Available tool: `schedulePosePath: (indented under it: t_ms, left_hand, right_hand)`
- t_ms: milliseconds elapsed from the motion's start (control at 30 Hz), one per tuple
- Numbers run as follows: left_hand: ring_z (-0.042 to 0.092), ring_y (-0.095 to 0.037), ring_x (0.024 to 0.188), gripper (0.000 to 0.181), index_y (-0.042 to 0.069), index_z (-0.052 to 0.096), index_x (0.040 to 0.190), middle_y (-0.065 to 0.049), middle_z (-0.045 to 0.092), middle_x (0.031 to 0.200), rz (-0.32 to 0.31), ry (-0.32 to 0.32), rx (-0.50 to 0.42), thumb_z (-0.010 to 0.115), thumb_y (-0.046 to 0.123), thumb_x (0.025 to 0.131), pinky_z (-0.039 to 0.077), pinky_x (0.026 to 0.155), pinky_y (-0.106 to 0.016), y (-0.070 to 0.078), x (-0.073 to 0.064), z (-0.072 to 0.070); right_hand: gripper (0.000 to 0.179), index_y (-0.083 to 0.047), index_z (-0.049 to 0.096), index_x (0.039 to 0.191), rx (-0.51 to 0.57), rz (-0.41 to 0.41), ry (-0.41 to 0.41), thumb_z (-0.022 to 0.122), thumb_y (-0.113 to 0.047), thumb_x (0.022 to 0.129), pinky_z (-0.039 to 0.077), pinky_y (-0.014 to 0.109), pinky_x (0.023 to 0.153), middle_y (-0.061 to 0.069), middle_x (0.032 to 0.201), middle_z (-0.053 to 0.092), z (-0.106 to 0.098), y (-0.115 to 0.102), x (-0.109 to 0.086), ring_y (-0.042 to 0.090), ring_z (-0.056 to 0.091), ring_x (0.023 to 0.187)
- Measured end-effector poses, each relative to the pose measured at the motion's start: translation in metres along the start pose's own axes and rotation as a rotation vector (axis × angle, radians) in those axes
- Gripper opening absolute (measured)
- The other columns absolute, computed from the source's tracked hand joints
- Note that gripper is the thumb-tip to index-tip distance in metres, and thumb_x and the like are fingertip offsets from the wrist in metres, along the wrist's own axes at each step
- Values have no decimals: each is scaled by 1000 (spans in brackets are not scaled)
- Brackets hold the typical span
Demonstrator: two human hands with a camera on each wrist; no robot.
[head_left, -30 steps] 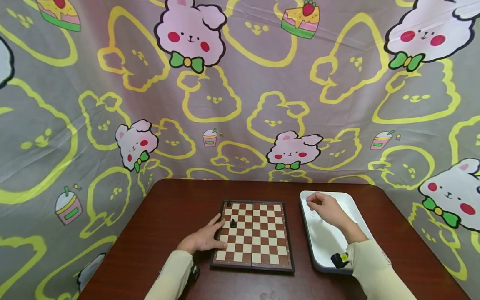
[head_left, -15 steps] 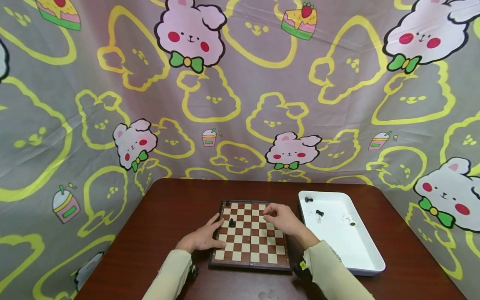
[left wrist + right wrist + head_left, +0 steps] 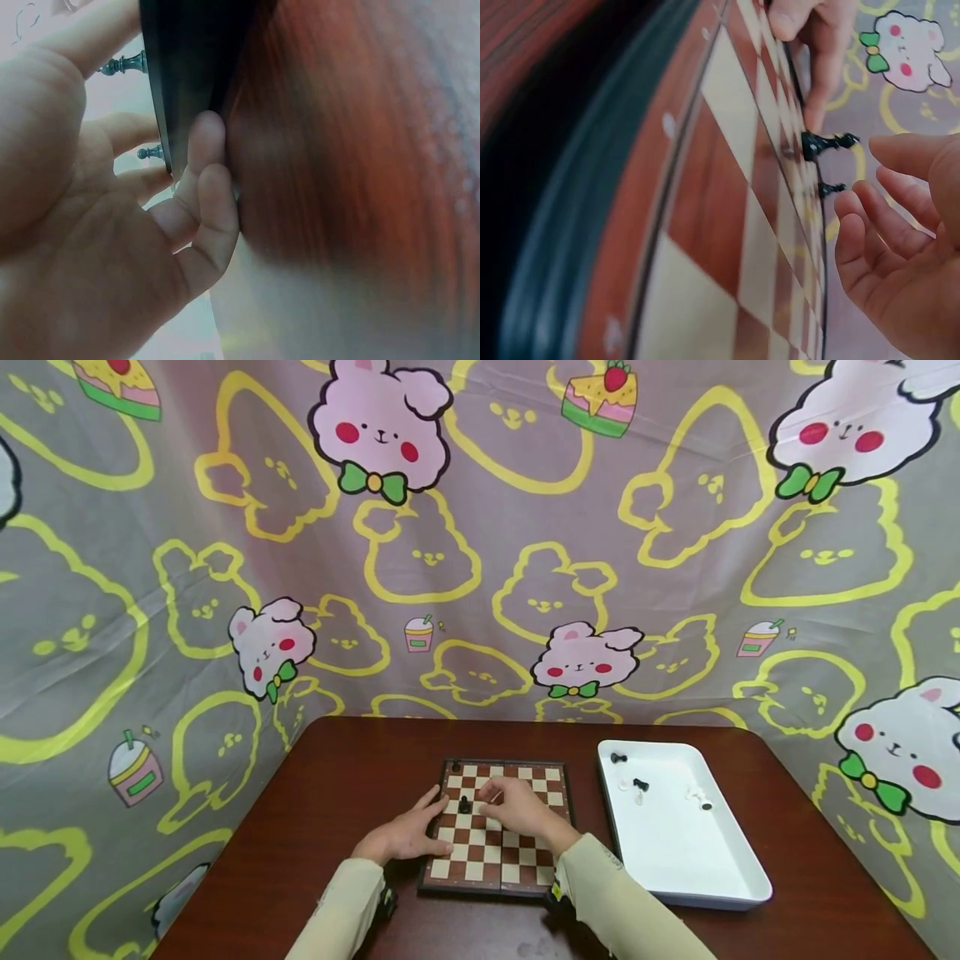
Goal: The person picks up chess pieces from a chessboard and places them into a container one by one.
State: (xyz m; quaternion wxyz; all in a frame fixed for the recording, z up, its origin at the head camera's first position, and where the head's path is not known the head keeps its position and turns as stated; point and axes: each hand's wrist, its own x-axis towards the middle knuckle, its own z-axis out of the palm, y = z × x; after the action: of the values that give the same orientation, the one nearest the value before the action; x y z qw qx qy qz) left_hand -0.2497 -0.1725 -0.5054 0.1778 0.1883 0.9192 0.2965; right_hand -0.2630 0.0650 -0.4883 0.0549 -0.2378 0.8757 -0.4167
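A chessboard [image 3: 483, 860] lies on the table with two black chess pieces on it. One black chess piece [image 3: 465, 806] stands near the left side; a smaller, pawn-like piece [image 3: 456, 767] is in the far left corner. My left hand [image 3: 405, 837] rests along the board's left edge, thumb on the squares, fingers spread along the rim. Over the middle of the board, my right hand [image 3: 517, 806] is just right of the nearer piece. In the right wrist view its thumb and fingers are apart, pointing toward the black chess piece [image 3: 825, 144], with nothing visible between them.
Right of the board is a white tray [image 3: 697, 877] with several black and white chess pieces lying in its far half, among them a black piece [image 3: 641, 784]. The brown table [image 3: 337, 777] ends at a patterned curtain [image 3: 480, 568].
My right hand has moved left from over the tray, across the board, to beside the nearer black piece, uncovering the pieces in the tray. My left hand has stayed at the board's edge.
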Motion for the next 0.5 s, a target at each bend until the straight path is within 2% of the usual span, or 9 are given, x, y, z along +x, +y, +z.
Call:
schedulePosePath:
  t_ms: [300, 500]
  left_hand:
    - [24, -39, 136, 86, 11, 26, 151, -11, 4, 157, 2, -3, -5, 71, 42, 84, 33, 99, -55, -1, 1, 1]
    - [25, -39, 136, 87, 11, 27, 151, -11, 5, 158, 12, 4, 12, 71, 44, 83, 33, 99, -55, -2, 2, 0]
  right_hand:
    - [19, -7, 64, 107, 6, 10, -12, 64, -14, 90, 48, 35, 71, 4, 101, 63, 17, -3, 11, 17, 59, 87]
    - [20, -9, 62, 110, 2, 25, -9, 64, -18, 92, 48, 35, 72, 1, 100, 62, 23, -3, 17, 15, 59, 87]
